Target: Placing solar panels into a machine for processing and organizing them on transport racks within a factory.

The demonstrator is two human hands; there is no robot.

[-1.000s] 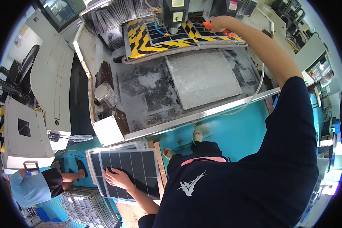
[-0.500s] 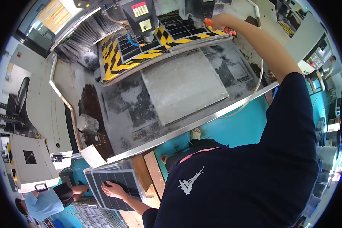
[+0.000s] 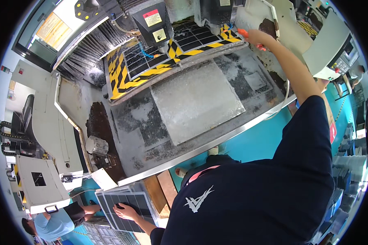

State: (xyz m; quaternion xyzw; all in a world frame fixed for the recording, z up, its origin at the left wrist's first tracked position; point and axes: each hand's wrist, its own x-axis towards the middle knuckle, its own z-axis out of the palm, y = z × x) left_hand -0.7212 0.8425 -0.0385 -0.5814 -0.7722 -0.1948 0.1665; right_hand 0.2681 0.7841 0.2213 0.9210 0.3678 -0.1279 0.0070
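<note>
Close below us spreads our dark navy short-sleeved shirt (image 3: 249, 200), and off to its left our left hand (image 3: 126, 212) lies on a flat black panel with a pale grid (image 3: 142, 202). The fingers are slightly spread, resting on the surface; whether anything sits under the palm, we can't tell. Just beside that panel we've got brown wooden boards (image 3: 153, 192), right under the machine's long silvery metal ledge (image 3: 184, 158).

Over the ledge we go, and a broad grey rectangular plate (image 3: 198, 102) lies on the grimy, white-dusted machine bed (image 3: 141, 112). A pale thin hose (image 3: 285, 98) hangs by the right end.

Farther out, at the upper right, our right hand (image 3: 257, 37) is closed around a bright orange-red handheld tool (image 3: 243, 32), which shows on both sides of the fist. It's near the right end of a black gridded bed edged in yellow-and-black striped tape (image 3: 151, 72). Two dark boxy machine heads (image 3: 151, 26) stand over that bed, a segmented blue hose (image 3: 144, 51) beside the left one.

Away at the far left, we catch a co-worker in a light blue shirt (image 3: 55, 224) beside a white boxy cabinet (image 3: 41, 192).
</note>
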